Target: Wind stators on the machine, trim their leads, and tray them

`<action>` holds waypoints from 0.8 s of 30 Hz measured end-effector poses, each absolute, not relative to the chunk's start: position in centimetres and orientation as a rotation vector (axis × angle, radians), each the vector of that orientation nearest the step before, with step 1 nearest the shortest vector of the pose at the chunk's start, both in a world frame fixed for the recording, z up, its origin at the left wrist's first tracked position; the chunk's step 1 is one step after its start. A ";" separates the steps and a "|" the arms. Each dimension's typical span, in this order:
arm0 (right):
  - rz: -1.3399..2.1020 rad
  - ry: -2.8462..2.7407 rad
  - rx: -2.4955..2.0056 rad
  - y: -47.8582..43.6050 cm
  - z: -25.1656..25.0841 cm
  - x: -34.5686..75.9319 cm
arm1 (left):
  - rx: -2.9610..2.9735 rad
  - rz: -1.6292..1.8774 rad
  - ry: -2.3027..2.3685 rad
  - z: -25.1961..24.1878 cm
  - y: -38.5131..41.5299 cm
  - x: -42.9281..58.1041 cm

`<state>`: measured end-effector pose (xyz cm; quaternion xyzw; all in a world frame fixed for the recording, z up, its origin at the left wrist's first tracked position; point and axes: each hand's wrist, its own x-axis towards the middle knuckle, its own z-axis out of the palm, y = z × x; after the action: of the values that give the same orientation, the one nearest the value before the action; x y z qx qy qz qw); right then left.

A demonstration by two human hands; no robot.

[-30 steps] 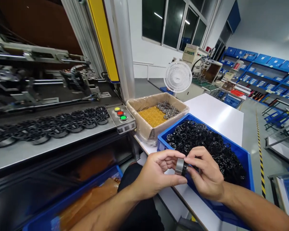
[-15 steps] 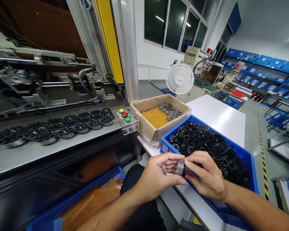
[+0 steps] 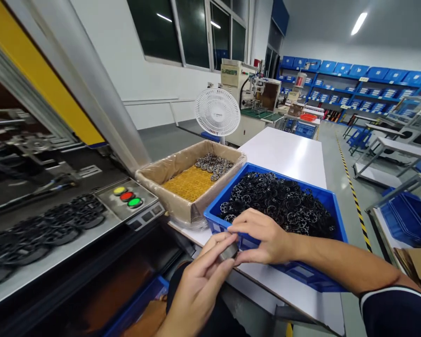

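Observation:
Both my hands meet in front of the blue bin (image 3: 323, 199), which is full of black ring-shaped parts (image 3: 277, 201). My left hand (image 3: 199, 285) and my right hand (image 3: 263, 236) pinch a small grey metal ring (image 3: 228, 252) between their fingertips, just over the white table's near edge. My right hand's fingers curl over the ring from above. My left hand's fingers press it from below.
A cardboard box (image 3: 161, 178) lined with plastic holds yellow mesh and grey rings, left of the bin. Black rings (image 3: 49, 229) lie in rows on the machine's metal shelf beside a panel with yellow, red and green buttons (image 3: 128, 196). A white fan (image 3: 217, 112) stands behind.
The view has swung to the right and the machine has slid left. My hands have dropped lower, still holding the grey ring together, with my right hand now over it.

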<state>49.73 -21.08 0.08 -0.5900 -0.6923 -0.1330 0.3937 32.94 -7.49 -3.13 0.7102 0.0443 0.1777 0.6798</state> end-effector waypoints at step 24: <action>-0.075 -1.191 -2.537 -25.0 0.0 61.9 | 1.506 0.470 0.207 -1.8 -4.9 33.2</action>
<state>61.86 -25.02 0.05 -0.8920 -0.4188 -0.0263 0.1680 33.25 -4.87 -1.76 0.6760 0.0931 0.2110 0.6999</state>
